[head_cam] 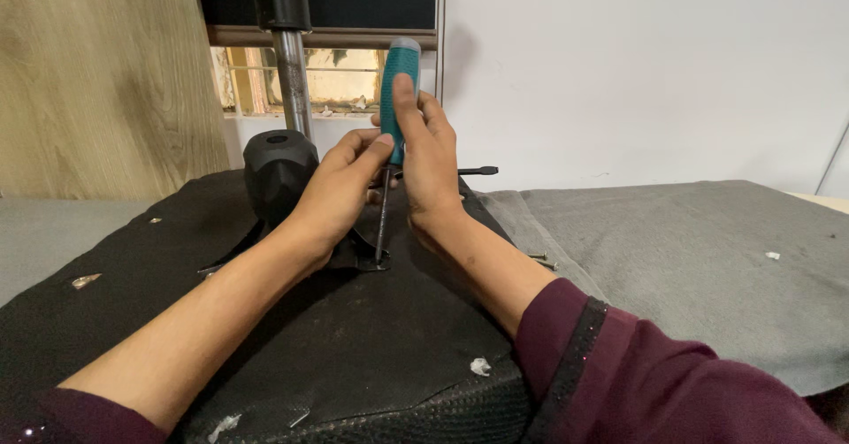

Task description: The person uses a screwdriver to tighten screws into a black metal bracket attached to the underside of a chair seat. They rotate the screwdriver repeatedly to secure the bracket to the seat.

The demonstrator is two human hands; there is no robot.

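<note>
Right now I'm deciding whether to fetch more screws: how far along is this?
Done: hard to tell; two loose screws lie on the grey cloth beside the black base.
In hand: the right hand holds a teal screwdriver upright, its tip on the metal plate; the left hand steadies it.
Left: cannot tell how many screws remain.

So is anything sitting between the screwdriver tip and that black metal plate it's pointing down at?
Nothing visible. The screwdriver tip already meets the black plate, with both the left hand and right hand higher up the tool.
</note>
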